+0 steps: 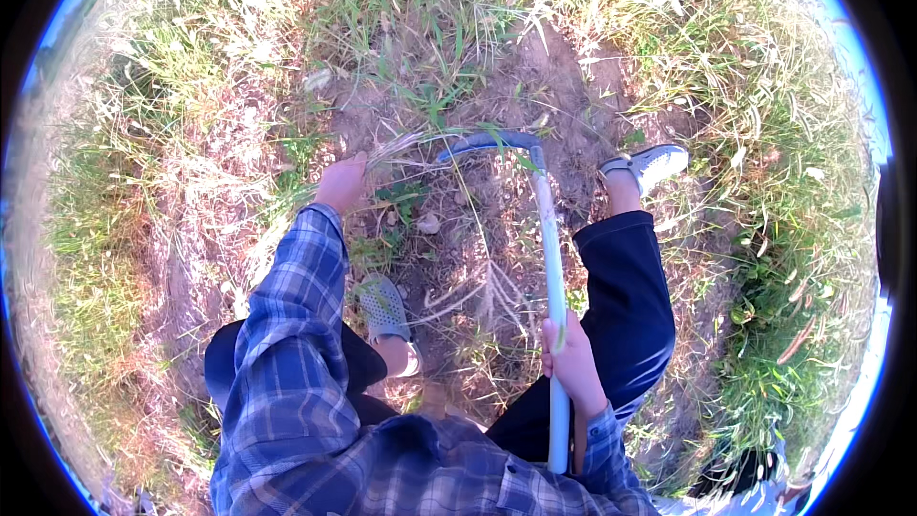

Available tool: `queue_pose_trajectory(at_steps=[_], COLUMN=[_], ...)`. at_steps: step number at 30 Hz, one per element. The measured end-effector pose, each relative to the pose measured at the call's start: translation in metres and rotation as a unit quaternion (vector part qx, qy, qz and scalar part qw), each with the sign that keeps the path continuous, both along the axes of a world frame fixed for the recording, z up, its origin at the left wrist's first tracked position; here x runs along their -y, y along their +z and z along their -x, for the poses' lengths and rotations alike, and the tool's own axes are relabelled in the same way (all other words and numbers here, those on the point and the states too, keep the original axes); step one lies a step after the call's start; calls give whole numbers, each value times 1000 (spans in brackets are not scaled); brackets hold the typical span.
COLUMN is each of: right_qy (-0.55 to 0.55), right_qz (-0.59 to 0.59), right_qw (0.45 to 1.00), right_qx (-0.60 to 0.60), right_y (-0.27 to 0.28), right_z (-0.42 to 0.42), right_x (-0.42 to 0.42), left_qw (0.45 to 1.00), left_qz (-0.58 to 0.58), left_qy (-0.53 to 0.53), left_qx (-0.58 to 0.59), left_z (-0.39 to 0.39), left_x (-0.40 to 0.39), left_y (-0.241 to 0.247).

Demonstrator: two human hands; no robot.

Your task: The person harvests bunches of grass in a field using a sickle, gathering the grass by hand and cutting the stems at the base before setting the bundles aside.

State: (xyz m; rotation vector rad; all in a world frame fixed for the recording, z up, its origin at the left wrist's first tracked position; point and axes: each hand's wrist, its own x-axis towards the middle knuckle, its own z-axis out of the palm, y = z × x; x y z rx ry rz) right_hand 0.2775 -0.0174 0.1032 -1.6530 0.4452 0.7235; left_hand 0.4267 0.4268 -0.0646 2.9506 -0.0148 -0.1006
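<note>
My right hand (pixel 573 365) is wrapped around the pale wooden handle (pixel 550 251) of a sickle, low on its length. The handle points away from me, and the curved metal blade (pixel 491 140) bends left from its far end. Some green blades of grass lie over the blade. To the left of the blade's tip, my left hand (pixel 342 183) is closed on a thin bunch of grass stems (pixel 397 149), which reach from the fist toward the tip. Whether the edge touches these stems is unclear.
Bare soil (pixel 559 79) with scattered dry stalks lies between my feet and beyond. My feet, in perforated clogs, are apart: the left clog (pixel 383 304) nearer, the right clog (pixel 653 166) farther out. Drooping seed heads (pixel 491 294) lie between my legs. Tall grass (pixel 774 244) borders both sides.
</note>
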Motion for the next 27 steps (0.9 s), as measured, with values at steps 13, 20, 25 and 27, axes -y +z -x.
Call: queue_pose_trajectory(at_steps=[13, 20, 25, 27], right_qy=[44, 267, 304, 287], right_qz=[-102, 59, 127, 140], right_qw=[992, 955, 931, 932], right_qx=[67, 114, 155, 169], right_y=[-138, -140, -118, -134], right_z=[-137, -147, -140, -133], right_x=[-94, -100, -93, -93], left_qw=[944, 950, 989, 989], left_qz=[-26, -180, -147, -99], left_qy=[-324, -234, -11, 21], left_qx=[63, 100, -11, -109], left_z=[-43, -86, -93, -92], left_x=[108, 67, 26, 17], left_y=[49, 35, 11, -13])
